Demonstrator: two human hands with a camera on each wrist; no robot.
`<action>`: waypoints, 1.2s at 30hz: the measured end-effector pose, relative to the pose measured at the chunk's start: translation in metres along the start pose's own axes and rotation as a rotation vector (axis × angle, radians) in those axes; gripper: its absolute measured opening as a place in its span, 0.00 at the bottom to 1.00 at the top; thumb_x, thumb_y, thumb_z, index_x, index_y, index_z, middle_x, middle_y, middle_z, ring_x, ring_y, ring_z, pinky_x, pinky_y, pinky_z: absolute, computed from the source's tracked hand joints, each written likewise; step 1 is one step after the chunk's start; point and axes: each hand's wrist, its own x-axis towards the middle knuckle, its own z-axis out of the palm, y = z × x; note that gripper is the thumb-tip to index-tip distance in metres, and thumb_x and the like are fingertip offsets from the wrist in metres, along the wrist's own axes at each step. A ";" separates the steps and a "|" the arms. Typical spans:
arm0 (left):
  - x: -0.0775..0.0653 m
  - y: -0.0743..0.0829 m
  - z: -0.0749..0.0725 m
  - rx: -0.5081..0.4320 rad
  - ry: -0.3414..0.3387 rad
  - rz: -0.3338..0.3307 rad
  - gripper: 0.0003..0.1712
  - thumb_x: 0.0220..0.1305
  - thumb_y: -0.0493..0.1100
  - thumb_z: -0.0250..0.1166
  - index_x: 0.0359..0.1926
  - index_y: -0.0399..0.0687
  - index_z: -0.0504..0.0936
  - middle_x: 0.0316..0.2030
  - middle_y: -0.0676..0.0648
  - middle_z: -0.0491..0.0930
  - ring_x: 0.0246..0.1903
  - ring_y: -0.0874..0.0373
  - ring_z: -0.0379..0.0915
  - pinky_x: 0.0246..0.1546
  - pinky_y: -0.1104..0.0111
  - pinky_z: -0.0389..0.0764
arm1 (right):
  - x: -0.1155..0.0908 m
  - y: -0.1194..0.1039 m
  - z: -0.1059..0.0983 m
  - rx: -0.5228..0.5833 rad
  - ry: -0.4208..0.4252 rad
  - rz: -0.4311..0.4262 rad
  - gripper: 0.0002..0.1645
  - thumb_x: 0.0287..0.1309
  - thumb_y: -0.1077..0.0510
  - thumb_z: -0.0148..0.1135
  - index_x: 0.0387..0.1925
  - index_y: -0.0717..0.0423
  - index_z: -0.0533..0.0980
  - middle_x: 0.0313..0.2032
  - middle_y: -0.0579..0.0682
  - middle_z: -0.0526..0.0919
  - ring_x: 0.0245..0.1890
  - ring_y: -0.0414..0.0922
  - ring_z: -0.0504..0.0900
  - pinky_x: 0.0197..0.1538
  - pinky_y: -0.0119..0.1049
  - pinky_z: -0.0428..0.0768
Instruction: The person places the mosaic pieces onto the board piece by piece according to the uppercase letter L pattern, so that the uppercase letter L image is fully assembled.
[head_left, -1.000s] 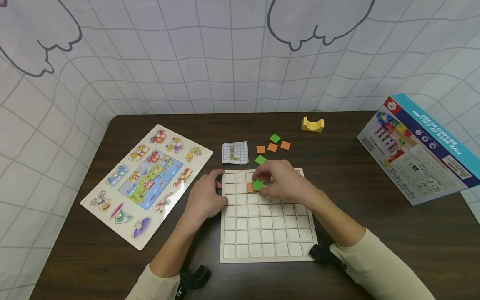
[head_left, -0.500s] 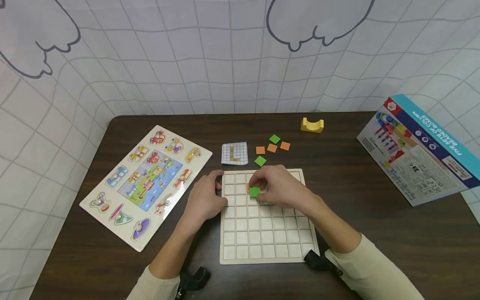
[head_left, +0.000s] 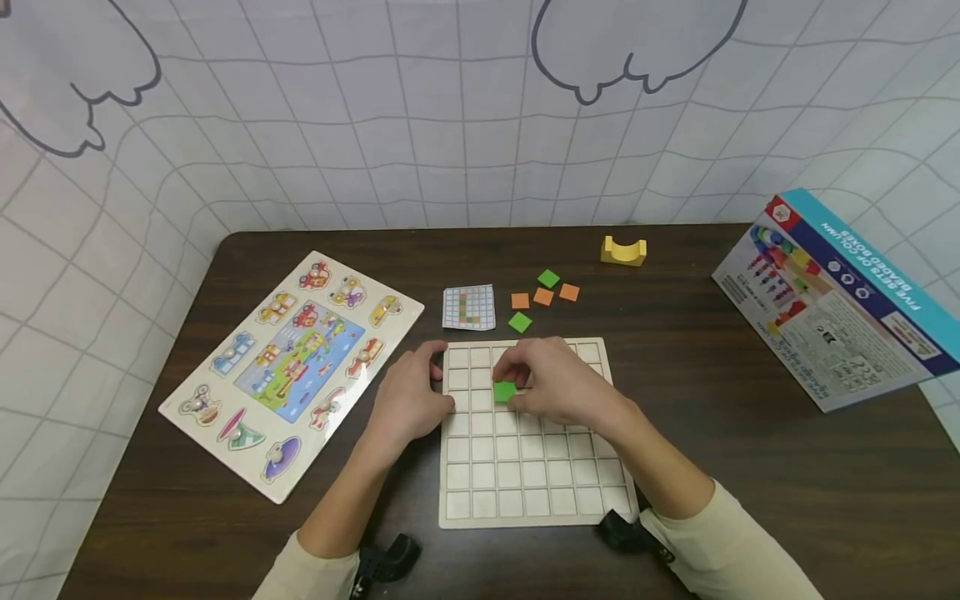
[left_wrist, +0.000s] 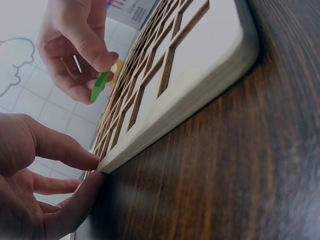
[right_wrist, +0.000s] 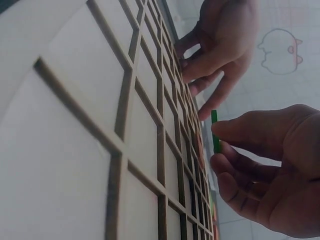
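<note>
My right hand [head_left: 558,379] pinches a green square tile [head_left: 505,392] between thumb and fingers. In the left wrist view the tile [left_wrist: 99,86] is tilted above the pale wooden grid board [left_wrist: 200,75]. The right wrist view shows it edge-on [right_wrist: 215,131], close over the cells. My left hand [head_left: 411,392] holds the board's left edge near the far corner, with fingertips right at the rim [left_wrist: 102,167]. The orange tile in the board is hidden behind the right hand and the green tile.
Beyond the board lie a pattern card [head_left: 468,307], loose green tiles [head_left: 520,322] and orange tiles [head_left: 543,296]. A yellow arch block [head_left: 624,251] is farther back. A peg puzzle [head_left: 292,375] lies left; a toy box [head_left: 840,300] stands right.
My right hand has moved the green tile slightly left and toward me, so it now covers the spot where the orange tile showed. The left hand stays at the board's edge.
</note>
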 end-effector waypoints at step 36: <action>-0.001 -0.002 0.002 -0.005 0.015 0.013 0.43 0.45 0.33 0.68 0.69 0.44 0.75 0.40 0.46 0.80 0.38 0.51 0.74 0.34 0.62 0.72 | 0.001 0.007 0.010 -0.025 -0.007 0.035 0.14 0.47 0.69 0.76 0.36 0.52 0.85 0.29 0.45 0.82 0.33 0.42 0.76 0.40 0.35 0.77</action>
